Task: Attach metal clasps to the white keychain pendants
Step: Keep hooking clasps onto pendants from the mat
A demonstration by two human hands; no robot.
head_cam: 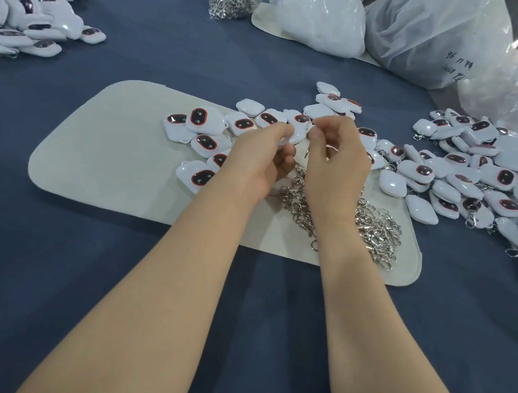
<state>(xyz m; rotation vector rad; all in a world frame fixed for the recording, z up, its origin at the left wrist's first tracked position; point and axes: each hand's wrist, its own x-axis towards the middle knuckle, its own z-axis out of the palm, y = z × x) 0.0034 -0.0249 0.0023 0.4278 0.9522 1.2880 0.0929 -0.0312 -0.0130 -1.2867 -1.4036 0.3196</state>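
Above the mat (106,158), the left hand (262,160) gripped a pendant (297,132), and the right hand (336,160) pinched a clasp (307,152) just beside it. A clasp pile (374,227) lay on the mat under the right wrist, with loose pendants (503,177) strewn over the tabletop (107,275).

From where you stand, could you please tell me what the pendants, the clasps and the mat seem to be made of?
Pendants: likely glossy white plastic, judging by sharp highlights, with dark shiny insets. Clasps: silvery polished metal, glinting. Mat: probably felt or similar cloth, matte cream, no shine.
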